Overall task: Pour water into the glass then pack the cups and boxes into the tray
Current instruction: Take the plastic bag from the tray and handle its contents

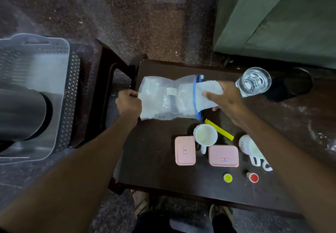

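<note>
Left hand point(129, 103): clenched on the closed end of a clear plastic zip bag with a blue seal strip point(169, 99), at the dark wooden table's point(154, 160) left edge.
Right hand point(226, 99): fingers curled around a white sheet-like item point(209, 91) sticking out of the bag's mouth, thumb underneath.
Bag: lies across the far-left part of the table; a small white label on it is unreadable.
Glass: clear faceted tumbler holding water point(253, 82), far right of the table, just beside the right hand.
Black cylinder point(294, 84): right of the tumbler.
Cups: white mug point(206, 136) upright near the middle, handle toward the viewer; second white mug point(248, 144) tilted, partly behind the right forearm.
Boxes: two pink lidded plastic boxes point(185, 150) point(223, 156), either side of the first mug's handle; each carries a small red-framed sticker, the writing too blurred to be sure of.
Yellow clip bar point(219, 129): between the mugs.
Small caps: yellow one with a smiley face point(227, 178), red-topped one point(253, 177), near the front edge.
Tray: translucent perforated plastic basket point(54, 54), on a stool left of the table, with a steel cylindrical jug point(21, 113) lying inside.
</note>
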`<state>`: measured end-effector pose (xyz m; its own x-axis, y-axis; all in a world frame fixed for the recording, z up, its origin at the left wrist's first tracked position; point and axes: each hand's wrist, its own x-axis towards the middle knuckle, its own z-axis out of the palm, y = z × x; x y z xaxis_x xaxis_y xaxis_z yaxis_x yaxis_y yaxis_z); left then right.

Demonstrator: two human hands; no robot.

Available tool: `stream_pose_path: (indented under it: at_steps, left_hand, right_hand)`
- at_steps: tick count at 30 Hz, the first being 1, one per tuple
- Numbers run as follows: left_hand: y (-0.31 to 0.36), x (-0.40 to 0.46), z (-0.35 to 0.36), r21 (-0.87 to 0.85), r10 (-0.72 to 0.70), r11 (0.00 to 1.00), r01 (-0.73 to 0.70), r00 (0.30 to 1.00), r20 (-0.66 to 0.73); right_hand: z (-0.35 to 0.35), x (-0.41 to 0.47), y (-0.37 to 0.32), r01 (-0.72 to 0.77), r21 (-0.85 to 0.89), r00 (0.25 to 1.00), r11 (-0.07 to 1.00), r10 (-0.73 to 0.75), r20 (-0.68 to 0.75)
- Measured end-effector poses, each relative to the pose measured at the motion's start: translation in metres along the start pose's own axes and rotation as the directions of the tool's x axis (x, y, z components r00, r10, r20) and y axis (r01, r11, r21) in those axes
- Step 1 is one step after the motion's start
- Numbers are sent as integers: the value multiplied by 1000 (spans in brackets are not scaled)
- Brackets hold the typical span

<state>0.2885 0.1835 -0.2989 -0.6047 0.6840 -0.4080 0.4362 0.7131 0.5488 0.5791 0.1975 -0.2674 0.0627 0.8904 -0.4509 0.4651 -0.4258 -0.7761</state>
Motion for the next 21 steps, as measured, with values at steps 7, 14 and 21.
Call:
stream_pose_path:
  at_steps: [7, 14, 21]
  left_hand:
    - [14, -17, -11, 112, 38, 993, -39, 999, 5]
    - [92, -82, 4, -134, 564, 825, -548, 797, 214]
    - [168, -135, 36, -420, 623, 777, -469, 481, 617]
  right_hand:
    - [-39, -36, 4, 100, -178, 982, 979, -126, -142]
    - [-83, -54, -8, 206, -29, 951, 978, -207, -230]
    - [-127, -61, -14, 311, 27, 941, 950, -303, -148]
